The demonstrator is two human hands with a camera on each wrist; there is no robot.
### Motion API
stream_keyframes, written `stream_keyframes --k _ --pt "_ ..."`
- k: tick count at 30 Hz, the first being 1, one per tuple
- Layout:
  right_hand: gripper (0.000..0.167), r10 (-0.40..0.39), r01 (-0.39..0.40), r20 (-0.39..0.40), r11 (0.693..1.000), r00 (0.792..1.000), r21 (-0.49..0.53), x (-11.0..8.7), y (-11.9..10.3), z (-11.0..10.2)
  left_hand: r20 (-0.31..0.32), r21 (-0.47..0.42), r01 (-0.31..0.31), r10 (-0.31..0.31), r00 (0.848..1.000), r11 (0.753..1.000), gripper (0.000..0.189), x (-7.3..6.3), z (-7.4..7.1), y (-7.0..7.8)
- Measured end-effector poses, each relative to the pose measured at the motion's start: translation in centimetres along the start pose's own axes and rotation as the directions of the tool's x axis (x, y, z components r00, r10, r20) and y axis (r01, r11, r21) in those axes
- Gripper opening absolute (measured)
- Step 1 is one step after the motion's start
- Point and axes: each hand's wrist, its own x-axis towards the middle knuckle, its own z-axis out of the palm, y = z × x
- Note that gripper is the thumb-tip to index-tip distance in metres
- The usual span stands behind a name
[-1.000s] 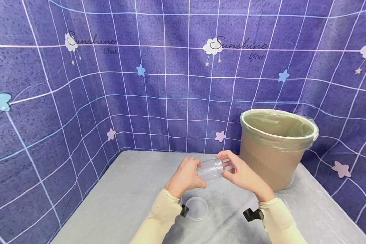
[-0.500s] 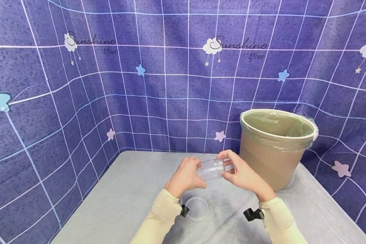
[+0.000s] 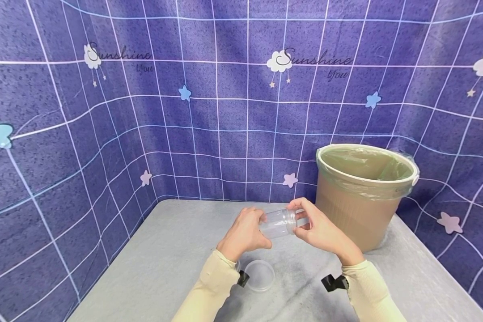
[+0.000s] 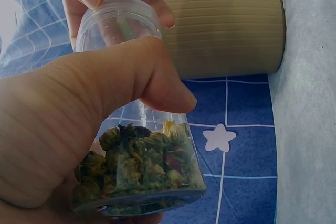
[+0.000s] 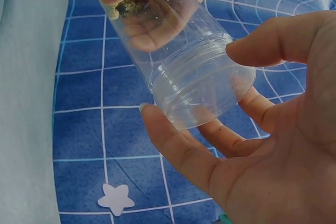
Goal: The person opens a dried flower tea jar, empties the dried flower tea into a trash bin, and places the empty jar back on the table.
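A clear plastic jar (image 3: 274, 223) is held tilted above the grey table (image 3: 177, 250). Dried flower buds (image 4: 142, 161), greenish yellow with some dark bits, lie heaped at its base in the left wrist view. My left hand (image 3: 245, 230) grips the jar's body near the base, thumb across the side. At the other end, the fingers and thumb of my right hand (image 3: 318, 228) curl round a clear lid (image 5: 205, 95) at the jar's neck. The right wrist view shows fingertips touching the lid on opposite sides.
A shallow, clear round piece (image 3: 259, 275) lies on the table below the hands. Another clear edge shows partly behind the left wrist. A beige bin (image 3: 354, 214) with a green liner stands at the right. Blue gridded cloth (image 3: 225, 112) hangs behind the table.
The right hand and the lid end of the jar have shifted very slightly to the right since the first frame. Both hands otherwise keep their place.
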Motion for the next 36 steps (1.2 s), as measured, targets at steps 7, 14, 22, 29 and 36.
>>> stream_keyframes --k 7,14,22,29,36 --pt "0.051 0.014 -0.014 0.000 1.000 1.000 -0.019 -0.04 0.11 -0.19 -0.005 0.002 -0.006 0.006 1.000 1.000 0.049 -0.02 -0.05 0.01" --pt "0.051 0.029 -0.029 0.002 0.999 1.000 -0.022 -0.01 0.16 -0.39 -0.002 0.005 0.001 -0.001 1.000 1.000 0.050 0.01 -0.05 -0.06" --pt "0.050 0.011 -0.011 -0.002 0.999 1.000 -0.035 -0.02 0.24 -0.61 -0.008 -0.007 -0.011 0.011 1.000 1.000 0.050 -0.01 -0.28 -0.30" --pt "0.050 0.004 -0.005 -0.011 0.999 1.000 -0.053 0.11 0.47 -0.70 -0.024 -0.016 -0.008 0.008 1.000 1.000 0.047 -0.01 -0.74 -0.47" --pt "0.050 0.012 -0.013 -0.020 0.998 1.000 -0.059 0.07 0.22 -0.77 -0.026 -0.014 -0.005 0.004 1.000 1.000 0.044 0.01 -0.88 -0.55"
